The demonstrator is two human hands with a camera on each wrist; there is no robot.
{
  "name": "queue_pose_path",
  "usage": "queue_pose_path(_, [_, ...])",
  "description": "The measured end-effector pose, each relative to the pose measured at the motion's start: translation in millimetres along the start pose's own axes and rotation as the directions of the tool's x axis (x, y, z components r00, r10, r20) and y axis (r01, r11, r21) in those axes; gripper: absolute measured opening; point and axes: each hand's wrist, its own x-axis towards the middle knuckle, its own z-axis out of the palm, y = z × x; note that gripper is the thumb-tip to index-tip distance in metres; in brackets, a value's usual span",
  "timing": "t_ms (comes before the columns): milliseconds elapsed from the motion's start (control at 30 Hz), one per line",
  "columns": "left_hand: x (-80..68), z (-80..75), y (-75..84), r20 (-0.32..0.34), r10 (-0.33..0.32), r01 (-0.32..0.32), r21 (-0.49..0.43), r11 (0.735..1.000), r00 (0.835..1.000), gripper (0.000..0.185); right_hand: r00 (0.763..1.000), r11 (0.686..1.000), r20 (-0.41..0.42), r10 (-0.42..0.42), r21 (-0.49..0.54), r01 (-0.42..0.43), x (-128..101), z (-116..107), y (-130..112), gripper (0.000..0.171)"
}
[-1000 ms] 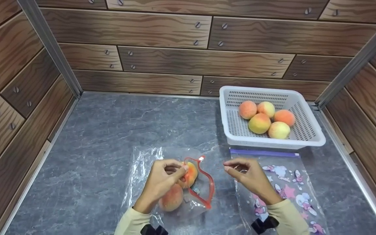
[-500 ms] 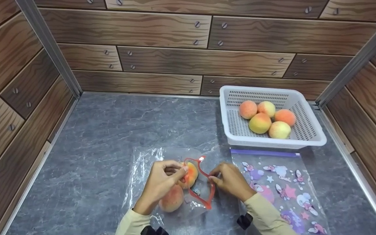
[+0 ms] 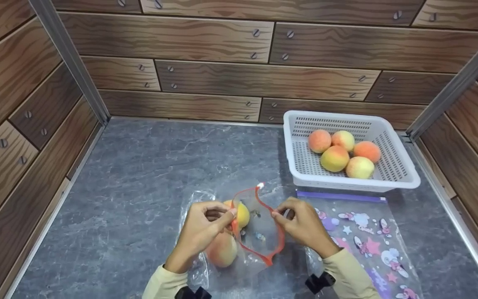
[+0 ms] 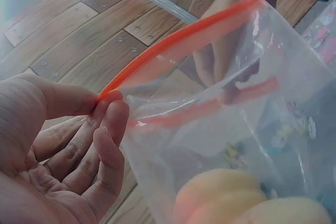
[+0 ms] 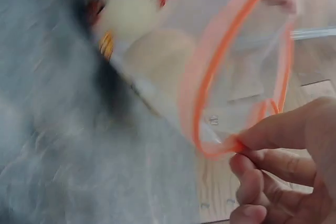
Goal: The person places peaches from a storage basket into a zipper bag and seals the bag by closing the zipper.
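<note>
Pinching the orange zip rim [image 3: 264,226] on opposite sides, both hands hold the mouth of the clear bag [image 3: 239,245] spread open above the grey desk [image 3: 147,166]. The left hand [image 3: 199,232] grips the near-left lip between thumb and forefinger, fingers curled, as the left wrist view confirms; the right hand [image 3: 303,226] clamps the opposite lip the same way. The hands stand apart with the open mouth between them. The bag sits at the front centre of the desk, just left of a printed bag [image 3: 359,236] lying flat. Two peaches [image 3: 224,249] rest inside, one low and one near the rim. The film is thin, soft and slippery, so it probably offers no support of its own and folds wherever it is not held. The zip rim is the stiffest part and appears the best place to grip. The peaches give the load some weight and bruise easily, so the bottom likely needs the desk under it. A white basket [image 3: 405,178] with five more peaches stands well apart at rear right.
</note>
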Motion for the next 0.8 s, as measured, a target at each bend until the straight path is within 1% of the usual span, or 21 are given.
queue_pose_path(100, [-0.1, -1.3, 3.5, -0.009, -0.001, 0.001, 0.005, 1.000, 1.000, 0.018, 0.999, 0.999, -0.034, 0.010, 0.047, -0.008, -0.1, -6.0, -4.6, 0.009])
queue_pose_path(167, [0.3, -2.2, 5.7, -0.014, 0.004, -0.004, 0.005, 1.000, 1.000, 0.017, 0.999, 0.998, -0.047, 0.003, 0.066, 0.001, 0.2, -8.4, -6.8, 0.009])
queue_pose_path(267, [0.1, -3.7, 9.7, -0.021, 0.007, -0.007, 0.006, 1.000, 1.000, 0.017, 0.995, 0.994, -0.104, -0.001, 0.106, 0.012, 0.5, -12.1, -10.4, 0.009])
queue_pose_path(367, [0.3, -5.3, 15.1, -0.032, 0.021, -0.021, -0.001, 1.000, 0.999, 0.016, 0.991, 0.992, -0.133, -0.016, 0.124, 0.033, 1.3, -14.6, -13.1, 0.010])
queue_pose_path(467, [-1.7, -6.2, 20.6, -0.047, 0.037, -0.036, 0.024, 0.999, 0.998, 0.015, 0.985, 0.990, -0.171, -0.029, 0.133, 0.053, 1.1, -17.1, -14.2, 0.011])
queue_pose_path(533, [-2.5, -6.3, 24.2, -0.053, 0.053, -0.051, 0.047, 0.998, 0.997, 0.014, 0.983, 0.989, -0.179, -0.041, 0.131, 0.065, 0.3, -18.4, -15.1, 0.013])
queue_pose_path(633, [-2.8, -6.3, 28.3, -0.053, 0.076, -0.072, 0.070, 0.995, 0.996, 0.015, 0.976, 0.986, -0.216, -0.035, 0.150, 0.069, -0.3, -20.1, -16.0, 0.014])
queue_pose_path(733, [-2.8, -8.1, 32.8, -0.059, 0.097, -0.092, 0.084, 0.992, 0.993, 0.013, 0.978, 0.981, -0.208, -0.016, 0.184, 0.055, -0.3, -20.4, -16.3, 0.014])
queue_pose_path(800, [-3.6, -11.1, 36.8, -0.079, 0.115, -0.106, 0.103, 0.989, 0.990, 0.011, 0.976, 0.978, -0.216, -0.014, 0.201, 0.059, -0.6, -20.5, -17.3, 0.013])
